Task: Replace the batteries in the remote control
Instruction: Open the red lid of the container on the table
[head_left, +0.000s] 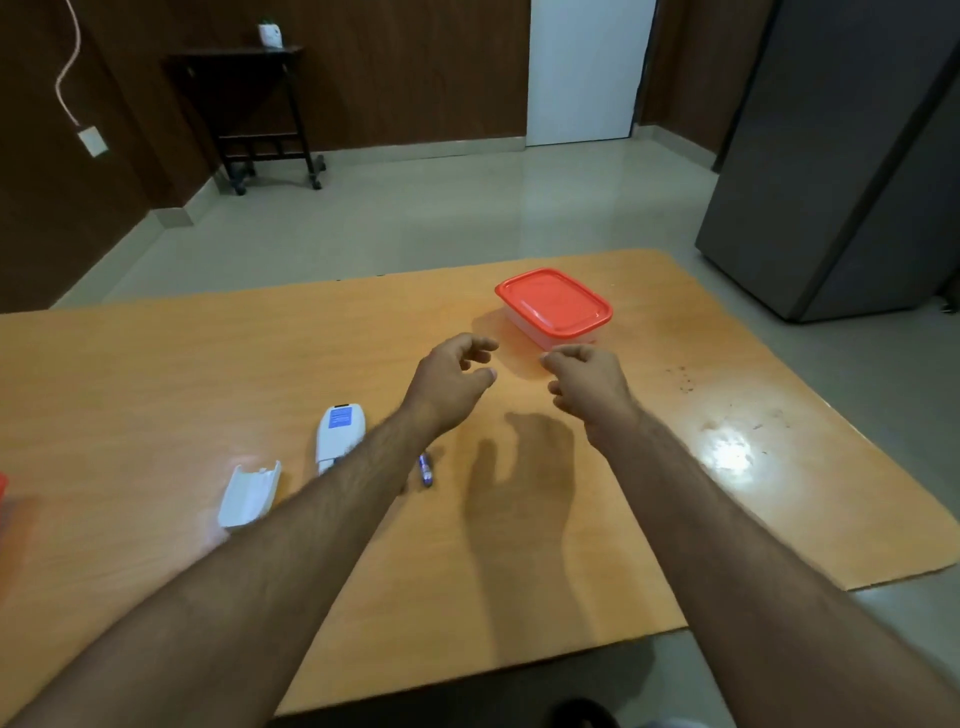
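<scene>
Remote control (340, 436) is laid face-down beside the left forearm, cover (249, 493) detached. Left hand (452, 379) and right hand (589, 382) are held empty, fingers curled, before the red-lidded container (553, 306).

Home room, wood-panelled walls, grey fridge (841, 171), tiled floor (415, 218), wooden table (156, 364)

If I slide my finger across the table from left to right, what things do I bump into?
Battery cover → remote control → battery → left hand → right hand. The red-lidded container sits farther back, above the hands.
</scene>
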